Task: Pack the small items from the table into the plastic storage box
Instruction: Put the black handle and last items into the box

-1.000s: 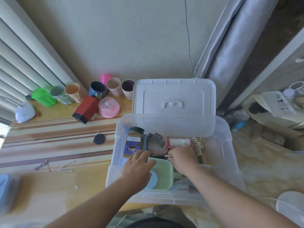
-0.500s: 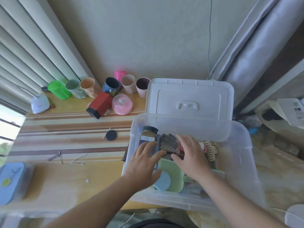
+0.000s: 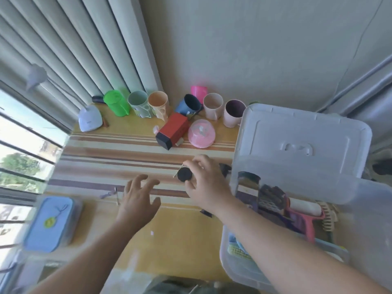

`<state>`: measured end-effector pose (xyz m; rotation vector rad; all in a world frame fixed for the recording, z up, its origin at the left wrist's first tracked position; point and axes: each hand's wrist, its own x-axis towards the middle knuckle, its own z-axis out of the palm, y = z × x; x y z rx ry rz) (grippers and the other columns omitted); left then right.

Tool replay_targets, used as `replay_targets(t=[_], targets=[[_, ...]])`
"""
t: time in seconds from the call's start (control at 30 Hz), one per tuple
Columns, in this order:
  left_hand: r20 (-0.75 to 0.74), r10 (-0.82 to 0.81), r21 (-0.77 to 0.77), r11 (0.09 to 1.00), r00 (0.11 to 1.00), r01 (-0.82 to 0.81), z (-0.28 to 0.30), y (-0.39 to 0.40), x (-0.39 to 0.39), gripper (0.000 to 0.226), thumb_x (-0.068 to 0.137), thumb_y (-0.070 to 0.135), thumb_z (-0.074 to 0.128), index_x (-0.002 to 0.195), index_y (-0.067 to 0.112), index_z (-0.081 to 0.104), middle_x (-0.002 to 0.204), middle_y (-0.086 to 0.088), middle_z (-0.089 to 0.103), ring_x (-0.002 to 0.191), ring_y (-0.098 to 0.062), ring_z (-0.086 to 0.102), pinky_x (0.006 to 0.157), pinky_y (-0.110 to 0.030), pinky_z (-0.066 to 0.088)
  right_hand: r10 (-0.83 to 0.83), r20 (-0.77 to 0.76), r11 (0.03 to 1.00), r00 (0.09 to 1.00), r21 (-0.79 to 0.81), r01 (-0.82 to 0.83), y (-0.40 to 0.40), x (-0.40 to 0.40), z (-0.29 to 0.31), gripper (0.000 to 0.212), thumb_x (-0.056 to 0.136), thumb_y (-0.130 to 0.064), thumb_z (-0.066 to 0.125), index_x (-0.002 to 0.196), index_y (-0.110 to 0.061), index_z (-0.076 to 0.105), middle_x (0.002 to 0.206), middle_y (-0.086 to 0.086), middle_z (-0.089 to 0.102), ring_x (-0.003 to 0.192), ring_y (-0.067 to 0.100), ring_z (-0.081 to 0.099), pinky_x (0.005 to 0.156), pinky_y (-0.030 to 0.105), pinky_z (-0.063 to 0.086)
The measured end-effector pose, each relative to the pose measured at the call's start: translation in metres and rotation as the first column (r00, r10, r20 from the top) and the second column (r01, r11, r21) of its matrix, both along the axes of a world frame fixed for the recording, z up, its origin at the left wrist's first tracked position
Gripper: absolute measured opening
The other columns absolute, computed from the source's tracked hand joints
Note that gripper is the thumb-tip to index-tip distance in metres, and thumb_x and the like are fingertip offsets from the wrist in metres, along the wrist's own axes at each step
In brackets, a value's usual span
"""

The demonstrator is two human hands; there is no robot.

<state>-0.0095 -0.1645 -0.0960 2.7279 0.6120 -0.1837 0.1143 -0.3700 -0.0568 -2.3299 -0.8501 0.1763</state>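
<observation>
The clear plastic storage box (image 3: 233, 264) stands at the right with its lid (image 3: 301, 132) leaning open behind it. Inside lie a dark-capped jar (image 3: 248, 183), a grey honeycomb piece (image 3: 272, 198), a pink tool (image 3: 305, 223) and a beige comb (image 3: 327, 215). My right hand (image 3: 207, 185) is left of the box, thumb and fingers pinched around a small black disc (image 3: 184, 174) that lies on the striped table. My left hand (image 3: 135, 200) hovers with spread fingers just right of some thin sticks (image 3: 115, 195).
At the back stand several cups (image 3: 213, 106), a green jug (image 3: 116, 102), a red box (image 3: 172, 133) and a pink round container (image 3: 201, 133). A white lamp (image 3: 90, 122) sits far left, a blue case (image 3: 49, 221) at the near left. A small dark clip (image 3: 205, 213) lies by my right wrist.
Both hands have left the box and moved left over the table. The right hand now pinches the black disc. The view has swung left.
</observation>
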Motion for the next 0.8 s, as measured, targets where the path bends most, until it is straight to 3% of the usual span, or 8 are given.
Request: replay_targets(t=[0.13, 0.27, 0.37, 0.5, 0.63, 0.7, 0.8], targets=[[-0.266, 0.074, 0.056, 0.997, 0.961, -0.061, -0.031, 0.076, -0.038, 0.061, 0.082, 0.041, 0.067, 0.140, 0.039, 0.048, 0.151, -0.006, 0.034, 0.136, -0.036, 0.034, 0.112, -0.049, 0.035, -0.004, -0.124, 0.971, 0.992, -0.238, -0.026, 0.059, 0.006, -0.040, 0.048, 0.093, -0.023, 0.069, 0.140, -0.022, 0.058, 0.130, 0.002, 0.050, 0.121, 0.027, 0.050, 0.087, 0.043, 0.056], [-0.398, 0.159, 0.034, 0.987, 0.904, -0.159, -0.049, 0.132, -0.053, 0.072, 0.087, 0.042, 0.063, 0.152, 0.038, 0.032, 0.154, -0.009, 0.029, 0.138, -0.039, 0.032, 0.112, -0.049, 0.036, -0.171, -0.245, 0.869, 0.954, -0.493, 0.029, 0.091, 0.018, -0.082, 0.057, 0.099, -0.037, 0.066, 0.151, -0.032, 0.044, 0.147, 0.001, 0.039, 0.130, 0.029, 0.045, 0.089, 0.043, 0.056], [-0.385, 0.194, -0.046, 0.973, 0.902, -0.228, -0.064, 0.156, -0.049, 0.069, 0.086, 0.036, 0.064, 0.148, 0.039, 0.034, 0.146, -0.009, 0.035, 0.132, -0.043, 0.040, 0.103, -0.050, 0.041, -0.281, -0.320, 0.820, 0.905, -0.570, 0.053, 0.100, 0.020, -0.109, 0.065, 0.100, -0.046, 0.060, 0.158, -0.042, 0.030, 0.155, 0.001, 0.032, 0.133, 0.035, 0.042, 0.093, 0.047, 0.056], [-0.377, 0.202, -0.179, 0.942, 0.904, -0.285, -0.083, 0.159, -0.038, 0.067, 0.084, 0.033, 0.066, 0.146, 0.034, 0.042, 0.136, -0.005, 0.040, 0.125, -0.035, 0.045, 0.099, -0.044, 0.043, -0.297, -0.297, 0.782, 0.907, -0.621, 0.053, 0.110, 0.018, -0.124, 0.067, 0.103, -0.036, 0.056, 0.162, -0.043, 0.024, 0.159, 0.001, 0.028, 0.132, 0.039, 0.037, 0.097, 0.049, 0.055], [-0.296, 0.133, -0.226, 0.952, 0.946, -0.205, -0.096, 0.142, -0.029, 0.062, 0.088, 0.028, 0.068, 0.146, 0.024, 0.046, 0.128, -0.002, 0.050, 0.111, -0.027, 0.055, 0.085, -0.034, 0.048, -0.147, -0.248, 0.794, 0.957, -0.607, -0.035, 0.131, 0.012, -0.131, 0.067, 0.099, -0.016, 0.059, 0.156, -0.041, 0.032, 0.157, -0.006, 0.029, 0.125, 0.032, 0.037, 0.081, 0.037, 0.052], [-0.236, 0.066, -0.258, 0.958, 0.970, -0.128, -0.100, 0.130, -0.024, 0.052, 0.093, 0.013, 0.060, 0.143, 0.022, 0.051, 0.127, 0.000, 0.053, 0.111, -0.025, 0.057, 0.085, -0.034, 0.051, -0.063, -0.243, 0.790, 0.968, -0.605, -0.100, 0.143, 0.010, -0.134, 0.066, 0.097, -0.008, 0.058, 0.152, -0.038, 0.038, 0.159, -0.010, 0.028, 0.128, 0.031, 0.035, 0.082, 0.036, 0.049], [-0.180, -0.027, -0.293, 0.956, 0.983, -0.027, -0.105, 0.114, -0.021, 0.058, 0.088, 0.000, 0.055, 0.140, 0.025, 0.056, 0.129, 0.003, 0.056, 0.117, -0.023, 0.055, 0.090, -0.036, 0.053, 0.050, -0.285, 0.782, 0.957, -0.586, -0.215, 0.154, 0.000, -0.134, 0.068, 0.093, 0.004, 0.053, 0.148, -0.034, 0.044, 0.165, -0.013, 0.022, 0.135, 0.030, 0.028, 0.092, 0.036, 0.046]])
